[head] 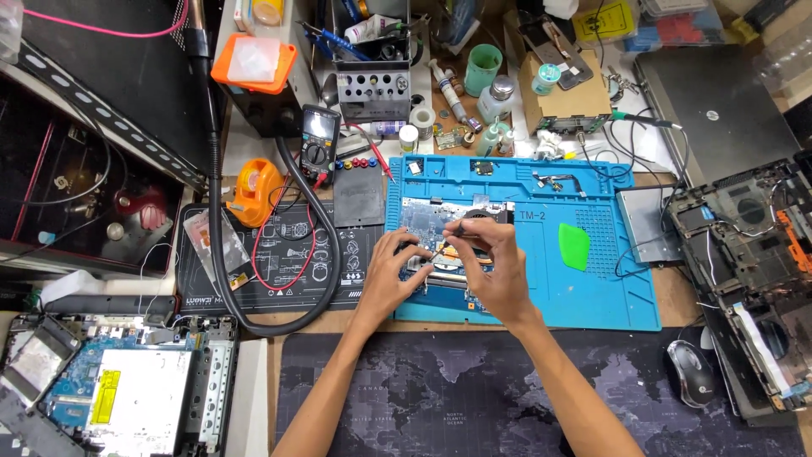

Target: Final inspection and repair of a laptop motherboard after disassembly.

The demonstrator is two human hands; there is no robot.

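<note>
Honestly, with the left hand pressed flat on the circuit board mid blue mat and the right hand pinching a thin tool, one slip could gouge the board.

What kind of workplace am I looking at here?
Most likely an electronics repair bench. Both hands work on a laptop circuit board lying on a blue repair mat, a multimeter stands behind it, and an opened laptop chassis sits to the right.
</note>
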